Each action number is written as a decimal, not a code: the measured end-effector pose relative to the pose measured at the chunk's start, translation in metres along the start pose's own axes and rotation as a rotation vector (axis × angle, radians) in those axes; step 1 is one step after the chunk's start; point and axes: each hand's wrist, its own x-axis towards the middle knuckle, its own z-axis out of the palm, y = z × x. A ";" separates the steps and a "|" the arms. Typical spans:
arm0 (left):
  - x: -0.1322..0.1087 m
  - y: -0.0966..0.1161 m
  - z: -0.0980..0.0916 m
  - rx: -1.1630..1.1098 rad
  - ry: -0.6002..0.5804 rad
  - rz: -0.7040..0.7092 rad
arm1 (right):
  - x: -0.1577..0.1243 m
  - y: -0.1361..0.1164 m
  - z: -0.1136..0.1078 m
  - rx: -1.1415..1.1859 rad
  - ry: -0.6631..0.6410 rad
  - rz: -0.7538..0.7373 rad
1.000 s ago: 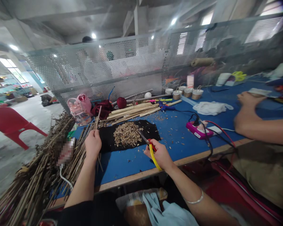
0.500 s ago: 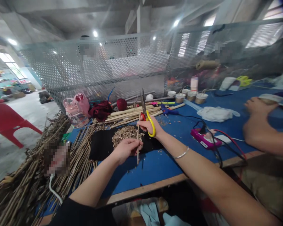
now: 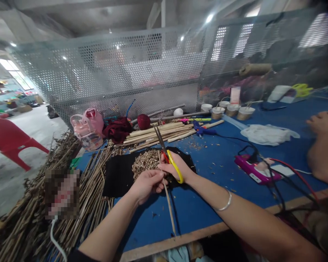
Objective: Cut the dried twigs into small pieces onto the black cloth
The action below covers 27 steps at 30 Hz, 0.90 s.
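Observation:
My left hand (image 3: 150, 183) pinches a thin brown stick (image 3: 170, 211) whose lower end reaches toward the front edge of the blue table (image 3: 202, 207). Beside it, my right hand (image 3: 177, 165) holds yellow-handled scissors (image 3: 180, 174). Their long blades point up and to the left, and the upper part of the stick passes close to my right fingers. Whether those fingers touch the stick is hard to tell. Behind my left hand, a pile of short brown cut pieces (image 3: 146, 162) lies on a black cloth (image 3: 117, 174).
Long dry stalks (image 3: 84, 196) cover the left side. Pale sticks (image 3: 155, 133), a blue glue gun (image 3: 203, 130) and several cups (image 3: 246, 112) stand or lie behind. At right are a purple power strip (image 3: 255, 169), cables and another person's hand (image 3: 321, 123).
The view has shifted. Both hands appear lower, and a longer length of stick now extends below my left hand toward the table edge. The scissors remain in my right hand.

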 end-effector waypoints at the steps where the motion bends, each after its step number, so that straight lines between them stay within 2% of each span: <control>1: -0.001 0.000 0.000 0.011 -0.009 -0.016 | -0.001 0.000 0.000 -0.023 0.009 -0.018; 6: -0.003 0.004 0.004 0.063 -0.038 -0.017 | 0.003 -0.005 0.006 0.018 0.069 -0.004; 9: -0.001 0.008 0.001 -0.039 -0.061 0.023 | 0.010 -0.012 0.010 0.061 0.001 0.028; 12: -0.001 0.008 -0.007 -0.076 -0.081 0.048 | 0.011 -0.014 0.015 0.008 -0.040 0.006; 16: -0.008 0.003 -0.013 0.023 -0.043 0.108 | 0.005 -0.008 0.017 -0.112 0.019 -0.025; 21: -0.015 -0.001 -0.007 0.107 -0.018 0.109 | 0.004 -0.005 0.008 -0.159 0.096 -0.051; 27: -0.012 -0.005 0.000 0.134 -0.006 0.076 | 0.002 -0.001 0.011 -0.094 0.035 0.025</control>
